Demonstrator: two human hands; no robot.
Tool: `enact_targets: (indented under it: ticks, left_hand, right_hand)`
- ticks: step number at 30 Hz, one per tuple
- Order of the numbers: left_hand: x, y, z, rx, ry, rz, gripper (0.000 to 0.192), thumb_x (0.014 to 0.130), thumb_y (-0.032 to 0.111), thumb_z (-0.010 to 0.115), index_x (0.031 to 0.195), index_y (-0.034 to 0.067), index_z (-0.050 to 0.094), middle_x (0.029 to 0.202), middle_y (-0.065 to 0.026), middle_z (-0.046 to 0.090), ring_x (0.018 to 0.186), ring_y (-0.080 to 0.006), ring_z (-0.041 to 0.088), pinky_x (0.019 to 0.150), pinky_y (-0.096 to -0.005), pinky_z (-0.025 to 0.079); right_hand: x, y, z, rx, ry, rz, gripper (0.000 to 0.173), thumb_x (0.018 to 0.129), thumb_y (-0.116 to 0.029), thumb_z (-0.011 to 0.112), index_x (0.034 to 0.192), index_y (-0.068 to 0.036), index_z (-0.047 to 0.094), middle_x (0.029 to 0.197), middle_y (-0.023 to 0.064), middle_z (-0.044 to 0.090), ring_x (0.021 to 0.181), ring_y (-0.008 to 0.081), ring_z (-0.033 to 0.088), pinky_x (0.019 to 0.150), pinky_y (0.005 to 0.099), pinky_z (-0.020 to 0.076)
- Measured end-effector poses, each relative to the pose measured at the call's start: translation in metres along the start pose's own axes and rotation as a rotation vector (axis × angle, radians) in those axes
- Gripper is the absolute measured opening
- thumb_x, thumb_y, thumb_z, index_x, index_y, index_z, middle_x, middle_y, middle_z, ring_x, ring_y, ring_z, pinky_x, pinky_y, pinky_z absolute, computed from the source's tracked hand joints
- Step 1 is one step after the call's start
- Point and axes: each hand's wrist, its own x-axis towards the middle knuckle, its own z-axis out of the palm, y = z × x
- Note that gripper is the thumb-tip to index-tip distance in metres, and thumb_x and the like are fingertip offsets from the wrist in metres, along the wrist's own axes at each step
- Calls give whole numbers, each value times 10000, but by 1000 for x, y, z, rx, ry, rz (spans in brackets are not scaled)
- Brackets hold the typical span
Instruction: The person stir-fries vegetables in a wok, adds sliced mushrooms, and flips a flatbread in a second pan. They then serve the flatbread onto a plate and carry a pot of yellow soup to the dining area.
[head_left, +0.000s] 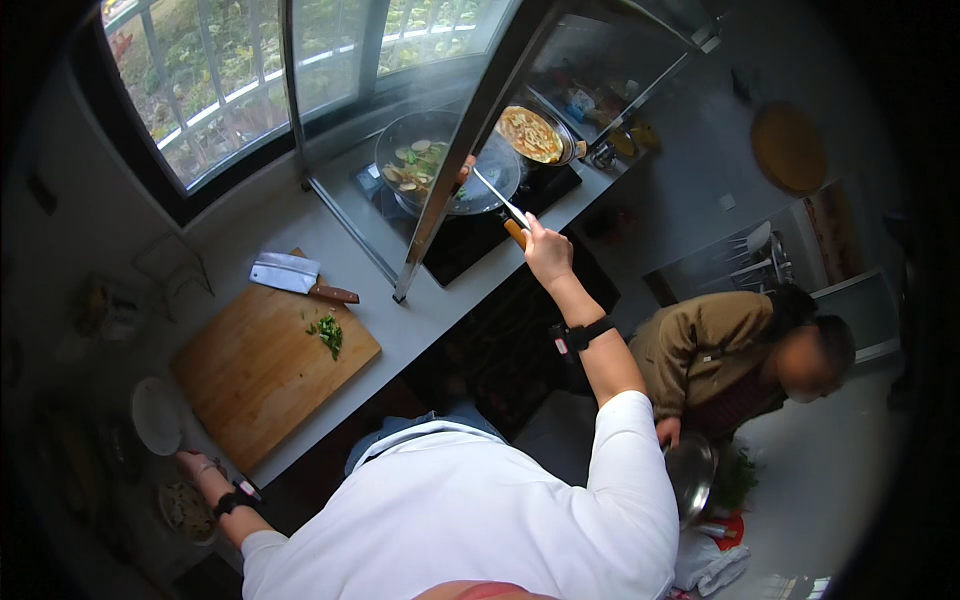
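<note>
My right hand (548, 250) is closed around the handle of a metal cooking utensil (495, 191) that reaches over a wide pan (501, 174) on the black stove. Sliced vegetables with green pieces (414, 163) lie in the pan, and its wooden handle (515, 233) shows just below my hand. At the lower left, my left hand (196, 465) is at the lower edge of a white plate (157, 416); whether it grips the plate, I cannot tell. Between my arms, a wooden cutting board (262, 375) bears a cleaver (289, 273) and chopped greens (328, 334).
A metal-framed glass screen (442, 187) stands between the board and my right arm, partly hiding the pan. Behind the pan sits a dish of browned flat food (531, 135). At right, a person in a brown jacket (697, 345) holds a metal bowl (691, 480).
</note>
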Motion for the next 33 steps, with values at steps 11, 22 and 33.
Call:
enact_targets:
  ticks: [11, 22, 33]
  left_hand:
    - [-227, -73, 47, -317, -246, 288, 68, 921, 161, 548, 961, 122, 586, 796, 0, 568, 581, -100, 468, 445, -240, 347]
    - [-431, -164, 68, -338, -269, 232, 157, 923, 120, 538, 1074, 103, 575, 812, -24, 589, 567, -85, 512, 445, -210, 397]
    - [-626, -261, 277, 626, -1451, -105, 885, 829, 628, 596, 1418, 27, 323, 1393, -228, 395, 1240, -322, 470, 968, -459, 455]
  right_hand:
    - [19, 121, 16, 765, -14, 34, 319, 912, -223, 593, 1157, -19, 614, 772, 156, 654, 724, 258, 653, 647, 355, 481]
    - [121, 93, 67, -190, 320, -913, 366, 891, -114, 496, 1249, -80, 562, 845, 49, 587, 688, 182, 648, 556, 302, 530]
    - [154, 154, 4, -153, 189, -812, 518, 799, -21, 541, 1301, -146, 555, 861, 96, 603, 704, 289, 651, 623, 379, 535]
